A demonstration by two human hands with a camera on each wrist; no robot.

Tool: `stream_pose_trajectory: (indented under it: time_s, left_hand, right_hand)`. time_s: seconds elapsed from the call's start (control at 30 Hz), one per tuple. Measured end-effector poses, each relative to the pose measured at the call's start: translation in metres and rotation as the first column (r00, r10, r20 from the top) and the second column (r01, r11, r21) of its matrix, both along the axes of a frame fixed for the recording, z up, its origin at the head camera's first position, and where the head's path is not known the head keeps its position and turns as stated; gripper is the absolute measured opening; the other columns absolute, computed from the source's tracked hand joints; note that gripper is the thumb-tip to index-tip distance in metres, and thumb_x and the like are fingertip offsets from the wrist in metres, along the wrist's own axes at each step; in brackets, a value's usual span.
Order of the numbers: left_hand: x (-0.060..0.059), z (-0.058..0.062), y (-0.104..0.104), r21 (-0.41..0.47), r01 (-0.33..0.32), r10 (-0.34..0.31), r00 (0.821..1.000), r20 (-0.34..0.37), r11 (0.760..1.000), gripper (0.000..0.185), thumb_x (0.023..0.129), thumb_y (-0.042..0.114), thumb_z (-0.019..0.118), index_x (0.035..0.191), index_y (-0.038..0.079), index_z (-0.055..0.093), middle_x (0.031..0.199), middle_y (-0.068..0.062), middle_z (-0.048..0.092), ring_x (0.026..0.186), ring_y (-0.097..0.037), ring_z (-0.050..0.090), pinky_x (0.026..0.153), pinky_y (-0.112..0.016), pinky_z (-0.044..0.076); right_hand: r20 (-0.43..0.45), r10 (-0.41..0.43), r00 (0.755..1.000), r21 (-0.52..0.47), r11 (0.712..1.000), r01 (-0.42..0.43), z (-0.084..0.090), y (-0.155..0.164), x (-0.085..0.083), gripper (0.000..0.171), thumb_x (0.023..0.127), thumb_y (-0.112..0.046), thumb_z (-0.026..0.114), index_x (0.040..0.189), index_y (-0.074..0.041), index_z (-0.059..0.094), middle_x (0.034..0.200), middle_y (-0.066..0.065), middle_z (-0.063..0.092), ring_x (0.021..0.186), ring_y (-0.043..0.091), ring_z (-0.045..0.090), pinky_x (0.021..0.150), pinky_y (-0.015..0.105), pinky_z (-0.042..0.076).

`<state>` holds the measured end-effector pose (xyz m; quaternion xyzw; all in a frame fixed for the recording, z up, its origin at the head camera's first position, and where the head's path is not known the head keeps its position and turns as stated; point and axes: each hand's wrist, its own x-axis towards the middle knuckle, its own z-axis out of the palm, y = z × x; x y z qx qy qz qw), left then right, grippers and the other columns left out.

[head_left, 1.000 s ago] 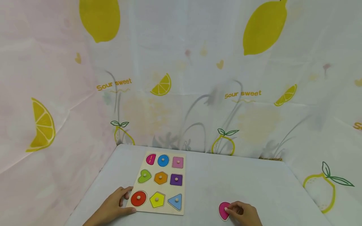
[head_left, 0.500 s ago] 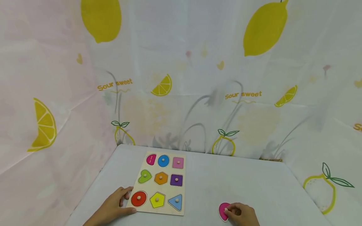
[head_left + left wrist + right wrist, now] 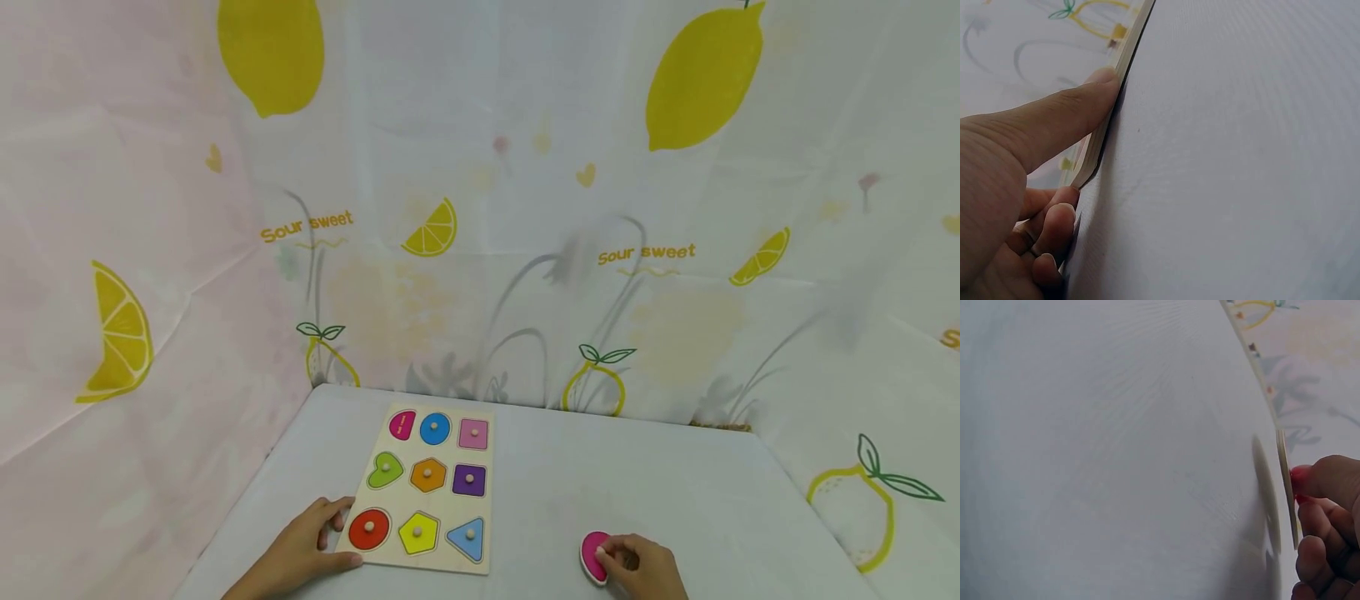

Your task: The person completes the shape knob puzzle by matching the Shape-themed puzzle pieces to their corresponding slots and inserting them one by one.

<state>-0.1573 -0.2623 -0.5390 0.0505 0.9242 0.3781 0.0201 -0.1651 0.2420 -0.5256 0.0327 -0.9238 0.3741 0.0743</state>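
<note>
We're over the white tabletop (image 3: pixel 615 475) now, and our right hand (image 3: pixel 648 571) has its fingertips curled onto the magenta semi-oval wooden puzzle piece (image 3: pixel 592 554), pinching at its small knob. The piece sits near the front edge, well apart from the board. In the right wrist view it looks tipped up on edge, its thin rim (image 3: pixel 1286 487) raised above its shadow, so we judge it is being lifted or set down; which one, we cannot tell.

Over on the other side, our left hand (image 3: pixel 303 554) steadies the pale wooden shape-puzzle board (image 3: pixel 431 487) at its near left corner. The thumb (image 3: pixel 1060 119) lies along the board's edge and the other fingers curl loosely beside the corner. It's a bracing hold against the edge, not a clasp round it.

On the board we see the blue circle (image 3: pixel 435 428), the pink square (image 3: pixel 473 433), the green heart (image 3: pixel 385 471), the orange hexagon (image 3: pixel 427 475), the purple square (image 3: pixel 468 480), the red circle (image 3: pixel 368 528), the yellow pentagon (image 3: pixel 418 533) and the blue triangle (image 3: pixel 467 538). The top-left recess (image 3: pixel 402 425) shows magenta with no knob.

To handle this well, we'd say keep the pinch low on the knob, hold the piece level, and keep the board pinned so it doesn't slide
</note>
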Motion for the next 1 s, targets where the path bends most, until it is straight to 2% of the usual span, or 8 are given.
stream_pose_trajectory:
  time_s: [0.3,0.63,0.87,1.0]
  left_hand:
    - [0.0,0.001,0.001,0.001,-0.01,0.01,1.0,0.008,1.0,0.092,0.069,0.042,0.095,0.139,-0.004,0.058,0.094,0.002,0.046,0.072,-0.007,0.042,0.06,-0.026,0.038]
    - [0.001,0.002,0.003,-0.002,-0.042,0.042,0.999,0.033,0.999,0.091,0.067,0.04,0.096,0.139,-0.001,0.059,0.093,0.001,0.046,0.072,-0.009,0.043,0.059,-0.026,0.037]
    - [0.0,0.003,0.002,0.009,-0.024,0.023,0.999,0.024,1.0,0.091,0.069,0.041,0.095,0.139,-0.003,0.058,0.094,0.001,0.046,0.072,-0.009,0.042,0.06,-0.026,0.038]
    - [0.0,0.003,0.002,0.009,-0.019,0.019,1.0,0.022,1.0,0.091,0.069,0.041,0.095,0.139,-0.003,0.058,0.094,0.001,0.046,0.072,-0.008,0.042,0.06,-0.026,0.038]
  right_hand:
    - [-0.022,0.048,0.999,-0.025,0.999,-0.048,0.0,-0.005,-0.005,0.011,0.083,-0.013,0.085,0.083,-0.012,0.075,0.069,-0.009,0.053,0.063,0.001,0.048,0.061,0.021,0.046]
    - [-0.015,0.079,0.997,-0.024,0.997,-0.079,0.0,-0.011,-0.013,0.013,0.084,-0.016,0.086,0.083,-0.016,0.073,0.069,-0.01,0.053,0.065,0.001,0.047,0.062,0.021,0.043]
    - [0.021,0.085,0.996,-0.032,0.996,-0.084,0.005,-0.018,-0.019,0.012,0.086,-0.019,0.085,0.087,-0.013,0.074,0.071,-0.006,0.053,0.066,0.005,0.047,0.061,0.022,0.042]
    - [0.008,0.104,0.995,-0.035,0.994,-0.103,0.005,-0.022,-0.023,0.012,0.086,-0.019,0.085,0.086,-0.015,0.074,0.07,-0.008,0.053,0.066,0.004,0.047,0.061,0.021,0.042]
